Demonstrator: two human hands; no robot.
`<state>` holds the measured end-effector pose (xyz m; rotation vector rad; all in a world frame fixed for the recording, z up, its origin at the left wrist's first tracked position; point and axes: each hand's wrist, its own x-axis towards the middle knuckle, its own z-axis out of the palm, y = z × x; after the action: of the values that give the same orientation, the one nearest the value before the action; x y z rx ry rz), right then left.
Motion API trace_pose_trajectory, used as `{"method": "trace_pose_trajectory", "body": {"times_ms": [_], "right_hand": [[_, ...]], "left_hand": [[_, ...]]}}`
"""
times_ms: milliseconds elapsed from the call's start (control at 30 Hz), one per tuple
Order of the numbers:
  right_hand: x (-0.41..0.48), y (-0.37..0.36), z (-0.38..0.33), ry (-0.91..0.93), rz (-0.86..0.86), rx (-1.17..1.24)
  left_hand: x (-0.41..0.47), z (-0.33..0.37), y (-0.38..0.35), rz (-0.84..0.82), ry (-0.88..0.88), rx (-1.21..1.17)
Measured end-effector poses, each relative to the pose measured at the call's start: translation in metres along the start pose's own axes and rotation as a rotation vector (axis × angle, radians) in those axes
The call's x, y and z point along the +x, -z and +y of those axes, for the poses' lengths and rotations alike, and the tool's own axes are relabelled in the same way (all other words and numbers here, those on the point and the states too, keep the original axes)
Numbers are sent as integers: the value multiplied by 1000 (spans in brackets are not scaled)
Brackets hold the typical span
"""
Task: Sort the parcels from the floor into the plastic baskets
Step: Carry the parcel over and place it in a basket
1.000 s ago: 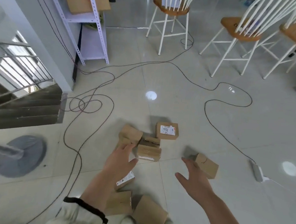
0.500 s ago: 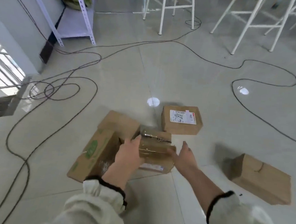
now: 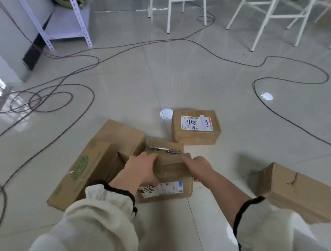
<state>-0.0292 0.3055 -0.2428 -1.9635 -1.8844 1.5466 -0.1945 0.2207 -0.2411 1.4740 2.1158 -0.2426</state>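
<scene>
Nearest, two cream sleeves with dark cuffs reach down, and between them sits the small brown cardboard parcel with a torn white label on its near face (image 3: 168, 175). The left hand (image 3: 138, 170) clamps its nine o'clock end, the right hand (image 3: 197, 169) its three o'clock end; the fingers (image 3: 151, 156) curl over the top edge, closed onto the cardboard. The parcel's long axis runs nine to three, straight across between the palms, so both hands are equally near and I judge the lift goes straight up. Whether it has left the glossy pale tiled floor (image 3: 183, 78) I cannot tell.

Touching it at nine o'clock lies a long brown carton with green printing (image 3: 82, 168). At three o'clock, apart, a plain creased brown box (image 3: 296, 189). Beyond, at twelve o'clock, a squat brown box with a white shipping label (image 3: 195, 127). Farther still, a dark cable (image 3: 276, 81) loops across the floor. No plastic baskets show.
</scene>
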Motion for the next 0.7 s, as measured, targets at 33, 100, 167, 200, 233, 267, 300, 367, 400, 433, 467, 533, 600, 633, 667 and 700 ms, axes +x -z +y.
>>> {"method": "trace_pose_trajectory", "body": {"times_ms": [33,100,167,200,233,267,300,367,400,433,467,533,600,633,667,700], "right_hand": [[4,7,-1,-4,26,51],[8,17,0,-37,25,221],[4,19,8,-83,-35,265],[1,18,16,-112,-64,221],[-2,16,24,-149,-107,178],[-4,14,34,-198,-167,151],[-6,11,43,-262,-244,148],[-6,4,57,-388,-426,203],[-7,-2,60,-422,-497,243],[-7,-8,60,-425,-533,259],[-7,-14,60,-407,-527,246],[-6,-25,59,-361,-464,191],[-3,-31,59,-340,-431,152],[-2,-32,59,-329,-426,124],[0,-33,61,-315,-417,93],[4,-34,62,-295,-401,69]], "left_hand": [[0,1,4,-29,16,-89],[-1,-1,3,-148,117,-388],[-8,-5,-11,-337,289,-729],[-11,-7,-22,-434,390,-836],[-13,-10,-33,-520,479,-919],[-14,-15,-46,-600,552,-1009],[-15,-18,-57,-677,607,-1108],[-11,-23,-76,-813,669,-1194],[-9,-25,-84,-862,665,-1125],[-7,-26,-88,-888,641,-1023],[-7,-25,-90,-877,600,-919],[-6,-25,-91,-769,510,-754],[-7,-25,-89,-646,446,-662],[-7,-26,-88,-599,425,-641],[-8,-27,-87,-566,414,-637],[-8,-28,-86,-551,415,-641]]}}
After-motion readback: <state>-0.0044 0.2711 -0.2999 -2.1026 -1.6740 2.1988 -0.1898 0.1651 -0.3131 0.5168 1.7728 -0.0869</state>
